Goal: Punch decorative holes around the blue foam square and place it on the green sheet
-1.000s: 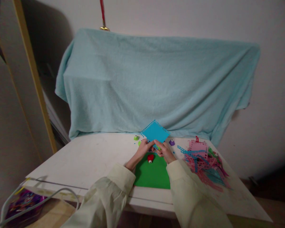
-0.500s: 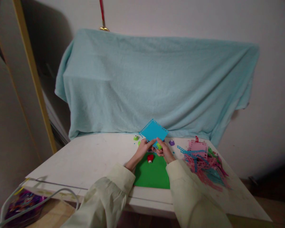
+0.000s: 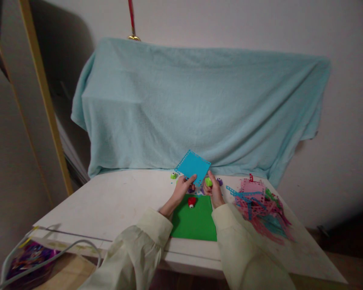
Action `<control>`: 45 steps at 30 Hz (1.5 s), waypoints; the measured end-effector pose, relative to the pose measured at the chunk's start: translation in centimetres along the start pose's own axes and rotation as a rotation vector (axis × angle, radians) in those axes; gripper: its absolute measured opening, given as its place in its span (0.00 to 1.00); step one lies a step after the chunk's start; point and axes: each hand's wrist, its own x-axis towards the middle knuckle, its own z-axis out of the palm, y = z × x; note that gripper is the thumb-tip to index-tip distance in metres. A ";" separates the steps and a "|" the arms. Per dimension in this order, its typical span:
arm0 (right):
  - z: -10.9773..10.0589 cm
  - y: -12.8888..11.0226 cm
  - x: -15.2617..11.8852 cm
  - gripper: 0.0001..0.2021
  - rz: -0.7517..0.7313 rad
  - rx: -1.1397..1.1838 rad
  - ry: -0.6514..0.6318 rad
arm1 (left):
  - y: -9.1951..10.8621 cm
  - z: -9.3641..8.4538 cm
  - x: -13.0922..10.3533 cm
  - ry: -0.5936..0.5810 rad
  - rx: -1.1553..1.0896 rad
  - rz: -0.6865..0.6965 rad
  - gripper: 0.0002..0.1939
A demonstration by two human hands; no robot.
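A blue paper square (image 3: 193, 166) with small holes punched along its edges is pinched in my left hand (image 3: 181, 189), tilted corner-up. My right hand (image 3: 215, 191) is closed around a small green craft punch (image 3: 208, 182), just right of the paper and apart from it. A red craft punch (image 3: 191, 201) lies on the green sheet (image 3: 195, 225) below my hands. Behind them are another green punch (image 3: 173, 176) and a purple punch (image 3: 220, 181). Other small items between my hands are partly hidden.
A tangled pile of punched pink, blue and green paper strips (image 3: 260, 209) covers the right of the white table (image 3: 109, 201). A light blue towel (image 3: 199, 104) hangs behind. A pale cable (image 3: 78, 242) curves at the lower left, by the table's front edge.
My right hand has moved right with the green craft punch, away from the paper's edge. The blue paper has shifted slightly left in my left hand.
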 end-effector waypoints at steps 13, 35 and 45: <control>-0.4 0.4 0.3 0.29 -0.066 0.024 0.063 | 1.0 0.4 -0.4 0.015 0.020 0.018 0.23; 3.6 -13.3 -8.4 0.18 -0.554 -0.856 0.178 | -1.9 -1.8 1.8 0.167 -0.190 -0.082 0.24; 1.8 -14.3 -8.8 0.10 -0.732 -1.255 0.137 | -1.3 -1.6 1.1 0.144 -0.188 -0.064 0.22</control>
